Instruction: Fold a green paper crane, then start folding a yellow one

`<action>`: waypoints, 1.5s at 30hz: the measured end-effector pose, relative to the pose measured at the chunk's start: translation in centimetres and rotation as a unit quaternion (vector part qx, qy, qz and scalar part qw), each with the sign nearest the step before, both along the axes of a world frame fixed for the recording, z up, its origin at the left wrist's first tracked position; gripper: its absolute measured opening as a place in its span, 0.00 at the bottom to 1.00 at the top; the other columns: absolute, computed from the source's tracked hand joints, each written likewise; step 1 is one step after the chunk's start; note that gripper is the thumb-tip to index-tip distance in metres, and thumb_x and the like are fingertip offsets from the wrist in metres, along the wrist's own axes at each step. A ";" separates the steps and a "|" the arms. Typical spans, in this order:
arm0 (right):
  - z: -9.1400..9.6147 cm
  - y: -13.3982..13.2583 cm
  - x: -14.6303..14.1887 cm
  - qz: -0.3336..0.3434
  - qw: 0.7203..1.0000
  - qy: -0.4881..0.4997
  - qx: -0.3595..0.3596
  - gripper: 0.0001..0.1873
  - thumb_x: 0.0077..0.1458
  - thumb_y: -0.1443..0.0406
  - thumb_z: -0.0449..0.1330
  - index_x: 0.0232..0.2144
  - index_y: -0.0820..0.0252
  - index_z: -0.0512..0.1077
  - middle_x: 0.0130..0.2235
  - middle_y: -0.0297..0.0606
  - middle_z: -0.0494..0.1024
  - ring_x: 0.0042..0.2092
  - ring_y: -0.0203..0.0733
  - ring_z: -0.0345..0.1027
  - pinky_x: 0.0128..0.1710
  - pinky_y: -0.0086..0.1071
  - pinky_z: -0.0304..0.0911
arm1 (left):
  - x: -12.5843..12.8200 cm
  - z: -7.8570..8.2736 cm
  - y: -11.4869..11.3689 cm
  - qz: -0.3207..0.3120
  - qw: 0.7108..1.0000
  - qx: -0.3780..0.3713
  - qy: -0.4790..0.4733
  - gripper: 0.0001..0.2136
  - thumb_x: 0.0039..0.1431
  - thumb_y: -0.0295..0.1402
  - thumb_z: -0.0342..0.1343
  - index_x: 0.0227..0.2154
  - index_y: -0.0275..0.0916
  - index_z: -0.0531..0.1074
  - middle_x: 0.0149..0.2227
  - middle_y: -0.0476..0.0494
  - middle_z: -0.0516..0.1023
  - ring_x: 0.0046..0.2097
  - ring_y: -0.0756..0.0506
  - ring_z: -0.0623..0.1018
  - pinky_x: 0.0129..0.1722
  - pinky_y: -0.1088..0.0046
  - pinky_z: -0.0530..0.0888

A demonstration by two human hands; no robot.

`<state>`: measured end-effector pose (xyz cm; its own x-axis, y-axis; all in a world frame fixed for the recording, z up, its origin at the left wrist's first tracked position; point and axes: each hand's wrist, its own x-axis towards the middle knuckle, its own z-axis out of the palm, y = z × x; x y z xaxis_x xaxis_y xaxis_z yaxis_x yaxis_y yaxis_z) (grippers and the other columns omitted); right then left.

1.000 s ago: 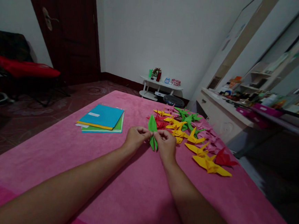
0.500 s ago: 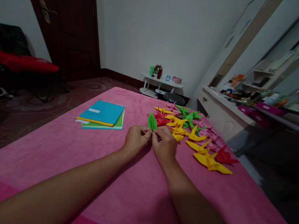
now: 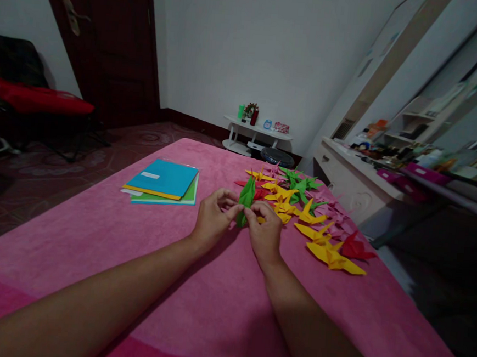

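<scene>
A folded piece of green paper (image 3: pixel 246 194) stands upright between my two hands, narrow and pointed at its top. My left hand (image 3: pixel 215 216) pinches its left side between thumb and fingers. From the right, my right hand (image 3: pixel 264 227) grips it the same way, and the fingertips cover part of its middle. Just beyond and right of my hands lie several folded paper cranes: yellow ones (image 3: pixel 333 256), green ones (image 3: pixel 302 186), pink ones (image 3: pixel 338 219) and a red one (image 3: pixel 357 247).
Stacked coloured paper (image 3: pixel 162 179), blue on top, lies left of my hands on the pink cloth (image 3: pixel 179 306). A cluttered dresser (image 3: pixel 358 171) stands to the right. At the far wall is a small white table (image 3: pixel 259 129); a red chair (image 3: pixel 34 96) is at left.
The green paper has turned in my fingers and more of its lower part now shows. My hands have moved slightly apart, both still holding it.
</scene>
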<state>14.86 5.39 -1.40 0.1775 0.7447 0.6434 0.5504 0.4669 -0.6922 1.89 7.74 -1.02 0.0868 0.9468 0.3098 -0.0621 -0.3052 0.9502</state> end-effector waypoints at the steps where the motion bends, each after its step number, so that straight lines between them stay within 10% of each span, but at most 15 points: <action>1: 0.0 0.0 0.0 0.012 1.000 0.017 -0.002 0.08 0.52 0.67 0.57 0.22 0.57 0.65 0.29 0.34 0.69 0.34 0.39 0.64 0.37 0.31 0.60 | 0.0 0.0 0.1 -0.007 1.000 -0.015 -0.022 0.13 0.48 0.35 0.61 0.37 0.36 0.72 0.27 0.49 0.76 0.22 0.51 0.72 0.22 0.77 0.69; 6: -0.8 0.5 0.5 0.105 0.982 0.146 -0.056 0.06 0.50 0.65 0.61 0.23 0.59 0.70 0.29 0.33 0.70 0.33 0.37 0.64 0.35 0.30 0.60 | -0.4 0.2 0.0 -0.040 0.999 0.003 0.015 0.10 0.51 0.36 0.60 0.32 0.33 0.77 0.30 0.43 0.77 0.24 0.50 0.73 0.22 0.75 0.69; 11: -1.4 0.6 1.0 0.246 0.900 0.330 -0.141 0.09 0.47 0.63 0.65 0.34 0.58 0.77 0.33 0.34 0.78 0.35 0.39 0.70 0.40 0.33 0.64 | -0.4 0.7 -0.3 -0.052 0.995 0.082 0.016 0.08 0.53 0.35 0.60 0.30 0.36 0.80 0.29 0.43 0.76 0.32 0.48 0.73 0.29 0.74 0.68; 20: 0.5 -0.4 0.9 0.334 0.830 0.379 -0.238 0.12 0.44 0.63 0.66 0.35 0.58 0.78 0.36 0.36 0.81 0.35 0.42 0.72 0.39 0.34 0.66 | -0.5 0.1 0.2 -0.250 0.944 -0.111 -0.184 0.12 0.45 0.38 0.66 0.30 0.34 0.80 0.39 0.37 0.78 0.36 0.46 0.76 0.35 0.70 0.71; 23: 0.5 -0.3 1.0 0.320 0.834 0.379 -0.240 0.13 0.42 0.63 0.66 0.34 0.58 0.78 0.34 0.36 0.81 0.33 0.41 0.71 0.37 0.34 0.66 | -0.5 -0.1 0.2 -0.259 0.945 -0.106 -0.171 0.12 0.46 0.37 0.65 0.31 0.33 0.79 0.35 0.38 0.79 0.33 0.47 0.76 0.35 0.70 0.71; 31: -1.1 0.6 1.5 0.214 0.903 0.305 -0.212 0.09 0.45 0.61 0.66 0.22 0.59 0.71 0.24 0.30 0.72 0.25 0.34 0.63 0.28 0.28 0.60 | -0.4 0.4 0.1 -0.023 0.999 -0.003 -0.023 0.06 0.46 0.31 0.62 0.25 0.32 0.78 0.26 0.43 0.78 0.27 0.48 0.75 0.26 0.75 0.70; 38: -1.1 0.2 0.9 0.103 0.981 0.113 -0.123 0.13 0.52 0.59 0.60 0.21 0.61 0.71 0.22 0.31 0.68 0.25 0.34 0.59 0.27 0.28 0.55 | -0.3 -0.2 0.2 -0.043 0.996 -0.057 -0.052 0.10 0.44 0.33 0.62 0.29 0.33 0.73 0.25 0.46 0.76 0.23 0.49 0.74 0.18 0.75 0.72; 45: -0.6 -0.4 -0.3 -0.003 0.997 0.051 -0.061 0.16 0.50 0.64 0.60 0.14 0.61 0.66 0.18 0.29 0.63 0.23 0.33 0.55 0.24 0.29 0.51 | 0.0 0.0 -0.3 -0.037 0.995 -0.060 -0.073 0.17 0.46 0.31 0.62 0.41 0.34 0.71 0.28 0.45 0.78 0.26 0.48 0.76 0.22 0.76 0.73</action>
<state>14.53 4.98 -1.96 0.2423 0.8143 0.5274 0.4778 0.3730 -0.7954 1.85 7.42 -1.06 0.1201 0.9706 0.2085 -0.2200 -0.1788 0.9590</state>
